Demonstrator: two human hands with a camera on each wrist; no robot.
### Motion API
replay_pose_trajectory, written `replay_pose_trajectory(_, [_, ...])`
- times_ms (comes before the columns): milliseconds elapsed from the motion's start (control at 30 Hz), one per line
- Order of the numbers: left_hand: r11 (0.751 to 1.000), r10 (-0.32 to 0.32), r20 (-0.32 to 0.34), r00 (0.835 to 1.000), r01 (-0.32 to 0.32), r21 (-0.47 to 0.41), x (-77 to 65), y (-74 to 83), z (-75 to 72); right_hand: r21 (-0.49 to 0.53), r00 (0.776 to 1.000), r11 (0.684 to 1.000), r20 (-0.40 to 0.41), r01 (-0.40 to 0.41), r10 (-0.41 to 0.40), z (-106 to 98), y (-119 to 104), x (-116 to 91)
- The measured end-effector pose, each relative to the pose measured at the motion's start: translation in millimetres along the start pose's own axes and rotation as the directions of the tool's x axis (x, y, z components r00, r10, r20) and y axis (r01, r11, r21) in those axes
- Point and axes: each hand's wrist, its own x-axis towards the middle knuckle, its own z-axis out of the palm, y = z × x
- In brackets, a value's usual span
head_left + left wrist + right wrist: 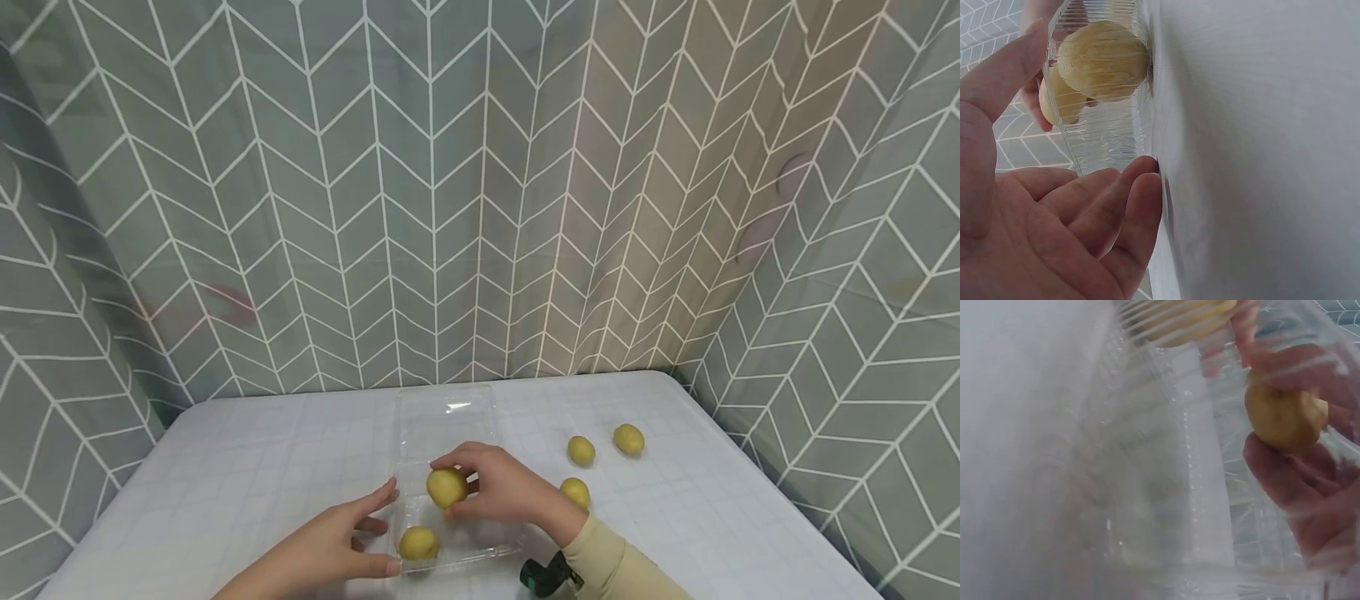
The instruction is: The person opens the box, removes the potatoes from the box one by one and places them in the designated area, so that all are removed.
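Observation:
My right hand (501, 485) pinches a lemon (447, 487) between thumb and fingers, over the clear plastic box (480, 546). In the right wrist view that same lemon (1282, 415) shows through the box's clear wall. Another lemon (418, 543) sits inside the box at its near left corner. Along the box's left side, my left hand (337, 533) is spread with its thumb and fingertips right at the wall. The left wrist view has the thumb by the upper rim and the other fingers (1141, 187) low, close to the tabletop.
Hinged back behind the box lies its clear lid (446, 417). To the right, loose lemons (581, 451) rest on the white tablecloth (285, 467). A black device (546, 575) is at the right wrist. A patterned curtain (450, 208) hangs behind the table.

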Motion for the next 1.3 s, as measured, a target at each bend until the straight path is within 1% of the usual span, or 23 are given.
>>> replay_pose_trajectory(200, [1.0,0.02,-0.003,1.0,-0.02,0.015,-0.7,0.0,0.7,0.019,1.0,0.999,-0.006,-0.027,0.028,-4,0,-3])
replay_pose_trajectory(267, [0.999,0.027,-0.006,1.0,-0.027,0.023,-1.0,-0.2,0.6,0.009,1.0,1.0,-0.013,-0.028,0.029,-5,0,-4])
replay_pose_trajectory(433, [1.0,0.007,-0.007,1.0,-0.006,0.026,-1.2,-0.1,-0.3,-0.012,0.999,1.0,-0.041,-0.025,0.024,-10,2,-10])
replay_pose_trajectory(533, [1.0,-0.003,-0.008,1.0,0.003,0.024,-1.3,0.4,-0.6,-0.018,0.998,0.999,-0.054,-0.037,0.036,-13,4,-14])
replay_pose_trajectory(733, [0.999,0.004,-0.013,1.0,-0.003,0.032,-1.8,0.8,0.2,-0.026,0.995,0.997,-0.08,-0.069,0.067,-21,7,-25])
replay_pose_trajectory(967, [1.0,0.009,-0.01,1.0,-0.008,0.02,-2.8,2.2,0.5,0.001,0.989,0.996,-0.118,-0.093,0.093,-33,11,-36])
replay_pose_trajectory(1300, [0.999,0.023,-0.012,1.0,-0.022,0.034,-2.9,0.6,0.5,0.031,0.975,0.99,-0.175,-0.136,0.139,-47,17,-54])
